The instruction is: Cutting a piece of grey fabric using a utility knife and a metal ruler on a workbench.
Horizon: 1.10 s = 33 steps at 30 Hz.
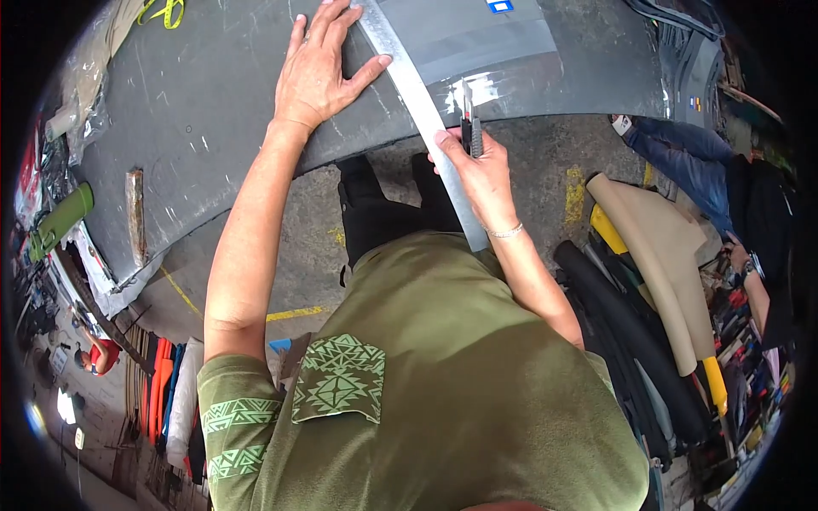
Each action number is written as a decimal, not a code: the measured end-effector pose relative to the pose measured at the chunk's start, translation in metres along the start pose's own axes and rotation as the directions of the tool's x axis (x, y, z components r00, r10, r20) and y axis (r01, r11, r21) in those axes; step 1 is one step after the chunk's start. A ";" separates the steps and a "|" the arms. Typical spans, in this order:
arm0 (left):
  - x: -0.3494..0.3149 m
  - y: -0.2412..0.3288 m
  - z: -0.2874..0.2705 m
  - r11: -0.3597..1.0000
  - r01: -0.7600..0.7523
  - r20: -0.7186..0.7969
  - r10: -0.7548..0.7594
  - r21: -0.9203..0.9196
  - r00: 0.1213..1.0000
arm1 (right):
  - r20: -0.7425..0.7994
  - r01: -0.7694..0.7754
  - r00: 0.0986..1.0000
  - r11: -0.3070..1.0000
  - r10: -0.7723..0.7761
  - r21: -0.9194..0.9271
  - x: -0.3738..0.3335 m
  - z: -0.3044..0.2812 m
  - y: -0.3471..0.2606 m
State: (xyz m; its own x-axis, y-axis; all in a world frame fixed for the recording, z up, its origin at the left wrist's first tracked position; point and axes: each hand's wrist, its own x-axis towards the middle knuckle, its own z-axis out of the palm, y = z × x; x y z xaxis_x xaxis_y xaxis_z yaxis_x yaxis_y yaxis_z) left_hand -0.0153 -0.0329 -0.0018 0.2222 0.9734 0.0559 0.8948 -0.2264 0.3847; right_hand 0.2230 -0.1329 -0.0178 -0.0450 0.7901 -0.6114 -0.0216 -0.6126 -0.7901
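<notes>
A long metal ruler [411, 92] runs slantwise over the near edge of the dark grey worktable [213, 111], its lower end sticking out past the edge. My left hand [317, 77] lies flat with fingers spread, thumb and fingertips against the ruler's upper part. My right hand [484, 175] is closed at the table edge, gripping a utility knife [471, 128] that points away from me, while its thumb presses on the ruler. Beside the ruler lies a grey sheet [477, 34] with a glossy strip along its near side. How the right fingers sit under the ruler is hidden.
A yellow tape measure [166, 12] lies at the table's far left, a worn wooden stick [135, 217] near its left edge. Beige [648, 264] and black rolls [635, 332] stand at my right. Another person in jeans [682, 162] is at the right; someone in red [105, 356] is far left.
</notes>
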 end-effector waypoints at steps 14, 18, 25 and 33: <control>-0.001 -0.015 0.012 0.999 -0.047 -0.104 0.045 -0.016 0.994 | -0.078 0.155 0.981 0.962 -0.176 -0.226 -0.004 0.008 0.012; -0.003 -0.023 0.024 0.996 -0.075 -0.149 0.082 0.055 0.985 | -0.158 0.232 0.945 0.925 -0.288 -0.299 -0.007 0.009 0.008; -0.003 -0.021 0.023 0.997 -0.057 -0.156 0.064 0.051 0.986 | -0.093 0.147 0.981 0.963 -0.171 -0.225 -0.004 0.005 0.004; -0.003 -0.023 0.023 0.996 -0.049 -0.135 0.059 0.071 0.989 | -0.050 0.004 0.999 0.997 -0.008 -0.078 -0.002 0.005 -0.001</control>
State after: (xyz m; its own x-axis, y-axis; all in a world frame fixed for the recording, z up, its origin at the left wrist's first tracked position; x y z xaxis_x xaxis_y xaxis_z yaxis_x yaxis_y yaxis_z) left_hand -0.0271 -0.0314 -0.0322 0.2201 0.9543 0.2020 0.9081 -0.2761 0.3148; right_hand 0.2181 -0.1339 -0.0157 0.0048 0.7950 -0.6066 0.0562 -0.6058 -0.7936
